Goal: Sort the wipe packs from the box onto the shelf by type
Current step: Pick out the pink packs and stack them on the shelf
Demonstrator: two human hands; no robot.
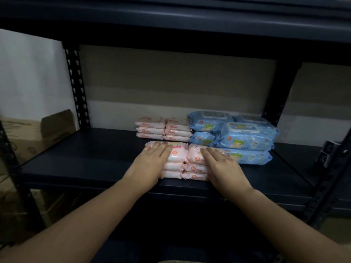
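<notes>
Two side-by-side stacks of small pink wipe packs stand at the front of the dark shelf. My left hand lies flat with straight fingers on the left stack. My right hand lies flat on the right stack. Behind them stand two more stacks of pink packs. To the right, large blue wipe packs are piled in several stacks, touching the front pink stack.
Black perforated uprights frame the shelf at left and right. A cardboard box sits beyond the left upright. A brown board backs the shelf. Bare shelf surface stretches left of the packs.
</notes>
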